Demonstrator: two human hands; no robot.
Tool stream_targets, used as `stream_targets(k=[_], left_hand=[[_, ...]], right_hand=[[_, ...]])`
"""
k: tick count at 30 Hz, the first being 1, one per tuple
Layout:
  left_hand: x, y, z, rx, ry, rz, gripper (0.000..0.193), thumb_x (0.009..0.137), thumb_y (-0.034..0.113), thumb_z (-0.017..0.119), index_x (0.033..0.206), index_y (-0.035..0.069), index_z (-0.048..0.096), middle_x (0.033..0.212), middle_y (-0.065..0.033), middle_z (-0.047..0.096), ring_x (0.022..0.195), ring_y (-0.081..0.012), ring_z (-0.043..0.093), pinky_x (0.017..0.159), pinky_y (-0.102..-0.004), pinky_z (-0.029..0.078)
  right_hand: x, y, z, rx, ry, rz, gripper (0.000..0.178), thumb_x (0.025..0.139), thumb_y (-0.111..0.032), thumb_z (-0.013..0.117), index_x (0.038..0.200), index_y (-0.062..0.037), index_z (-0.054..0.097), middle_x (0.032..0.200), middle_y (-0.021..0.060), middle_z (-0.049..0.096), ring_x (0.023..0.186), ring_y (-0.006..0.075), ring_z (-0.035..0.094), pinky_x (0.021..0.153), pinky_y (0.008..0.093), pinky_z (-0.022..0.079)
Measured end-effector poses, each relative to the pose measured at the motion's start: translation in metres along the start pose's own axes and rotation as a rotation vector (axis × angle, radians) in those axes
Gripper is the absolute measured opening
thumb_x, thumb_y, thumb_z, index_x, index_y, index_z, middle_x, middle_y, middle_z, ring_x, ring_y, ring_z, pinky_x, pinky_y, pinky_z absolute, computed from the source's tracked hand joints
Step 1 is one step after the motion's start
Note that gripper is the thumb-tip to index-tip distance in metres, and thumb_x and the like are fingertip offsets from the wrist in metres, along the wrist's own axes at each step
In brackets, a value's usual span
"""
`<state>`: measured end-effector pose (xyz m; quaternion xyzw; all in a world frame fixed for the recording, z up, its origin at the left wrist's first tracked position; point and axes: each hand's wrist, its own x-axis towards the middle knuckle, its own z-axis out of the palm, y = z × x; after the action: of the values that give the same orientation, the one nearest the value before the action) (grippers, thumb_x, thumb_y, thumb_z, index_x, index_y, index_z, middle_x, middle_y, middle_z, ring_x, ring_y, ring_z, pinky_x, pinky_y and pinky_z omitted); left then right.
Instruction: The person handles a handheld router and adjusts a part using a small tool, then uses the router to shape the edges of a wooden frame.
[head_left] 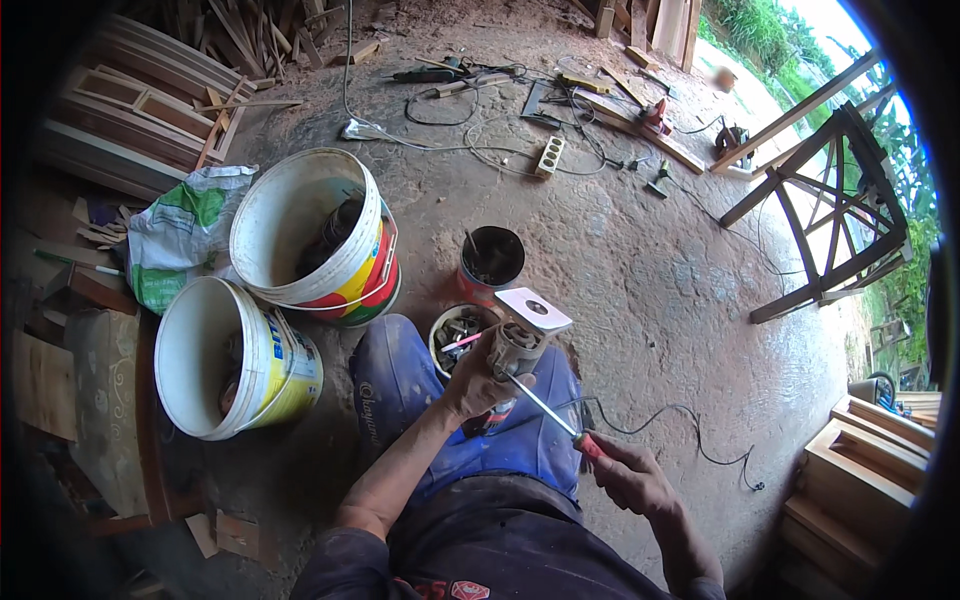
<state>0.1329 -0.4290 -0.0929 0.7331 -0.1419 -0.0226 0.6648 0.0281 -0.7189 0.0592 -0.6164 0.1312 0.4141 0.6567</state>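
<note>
My left hand [470, 385] is wrapped round a trim router [518, 347], held above my lap with its flat, pale square base plate [520, 300] facing up. A round hole is in the middle of the plate. In my right hand [638, 480] is a screwdriver [545, 405] with a red handle and a long metal shaft. Its tip meets the side of the router beside my left fingers; the exact contact is hidden. Behind the router, a small white tub [436, 340] holds metal parts and a pink-and-white stick. Just beyond stands a dark pot [474, 283] with a reddish outside.
Two big white buckets [385, 275] [290, 375] stand at my left, beside a green-and-white sack [165, 245]. A dark cord [690, 412] runs across the floor at right. Farther off lie a power strip [548, 157], tools and cables. A wooden chair frame [835, 230] stands far right.
</note>
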Motion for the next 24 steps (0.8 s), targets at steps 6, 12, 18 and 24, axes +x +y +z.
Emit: stream_targets(k=[6,12,18,24], left_hand=[[-0.005,0.005,0.002,0.169,-0.154,-0.02,0.09,0.08,0.038,0.086,0.15,0.004,0.041,0.14,-0.0146,0.06,0.132,-0.0283,0.058,0.113,-0.0409,0.045],[-0.008,-0.005,0.003,0.236,-0.157,-0.096,0.095,0.08,0.046,0.084,0.15,0.004,0.037,0.142,-0.0173,0.058,0.131,-0.0333,0.058,0.109,-0.0416,0.048],[-0.009,-0.001,-0.003,0.343,-0.049,-0.193,0.097,0.077,0.051,0.085,0.148,0.004,0.039,0.132,-0.0193,0.064,0.122,-0.0374,0.064,0.1,-0.0438,0.053],[-0.018,-0.009,0.007,0.332,-0.085,-0.161,0.088,0.076,0.05,0.085,0.142,0.007,0.046,0.126,-0.0193,0.067,0.116,-0.0387,0.066,0.097,-0.0443,0.054]], right_hand=[[0.009,0.013,0.004,0.43,-0.179,0.087,0.048,0.108,-0.016,0.054,0.154,-0.0085,0.045,0.102,-0.001,0.062,0.054,0.0061,0.051,0.045,0.0234,0.04],[0.028,0.03,-0.004,-1.489,0.209,-0.574,0.054,0.098,-0.008,0.057,0.15,-0.0238,0.052,0.093,0.0036,0.062,0.06,0.0177,0.061,0.046,0.0334,0.048],[0.053,0.024,-0.031,-0.846,0.03,-0.615,0.053,0.103,-0.018,0.059,0.155,-0.0183,0.047,0.106,0.0059,0.066,0.075,0.0182,0.067,0.051,0.0329,0.053],[0.041,0.014,-0.005,-0.157,-0.165,0.061,0.063,0.104,-0.028,0.062,0.159,-0.0074,0.039,0.103,0.007,0.066,0.068,0.0183,0.066,0.051,0.0341,0.051]])
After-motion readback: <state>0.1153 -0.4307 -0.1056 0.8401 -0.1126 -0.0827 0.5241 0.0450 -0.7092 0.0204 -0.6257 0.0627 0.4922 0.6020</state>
